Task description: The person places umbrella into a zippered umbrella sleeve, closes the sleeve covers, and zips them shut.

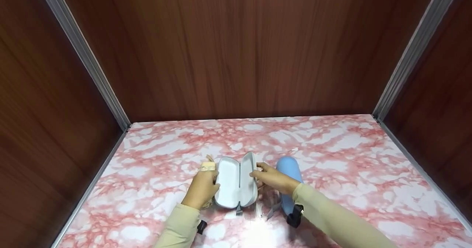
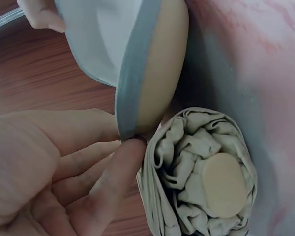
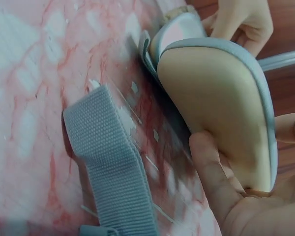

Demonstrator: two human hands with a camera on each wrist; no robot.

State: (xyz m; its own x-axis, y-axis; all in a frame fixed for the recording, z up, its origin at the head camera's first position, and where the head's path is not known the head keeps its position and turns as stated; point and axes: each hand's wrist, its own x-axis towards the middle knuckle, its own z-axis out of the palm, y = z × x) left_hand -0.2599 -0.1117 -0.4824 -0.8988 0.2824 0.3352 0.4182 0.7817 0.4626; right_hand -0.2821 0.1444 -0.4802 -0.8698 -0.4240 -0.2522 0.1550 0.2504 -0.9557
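An unfolded hard case with a white lining, beige shell and grey trim stands between both hands, its two halves spread apart. My left hand pinches the left half's rim, as the left wrist view shows at the grey trim. My right hand grips the right half, thumb inside and fingers behind the beige shell. Close by the left hand is a compact umbrella, its beige fabric rolled in pleats around an oval end; in the head view the hand partly covers it.
A blue rounded case lies under the right forearm, partly hidden by it. A grey webbing strap rests on the pink and white marbled table. Brown wood-grain panels with grey metal corner posts enclose the back and sides.
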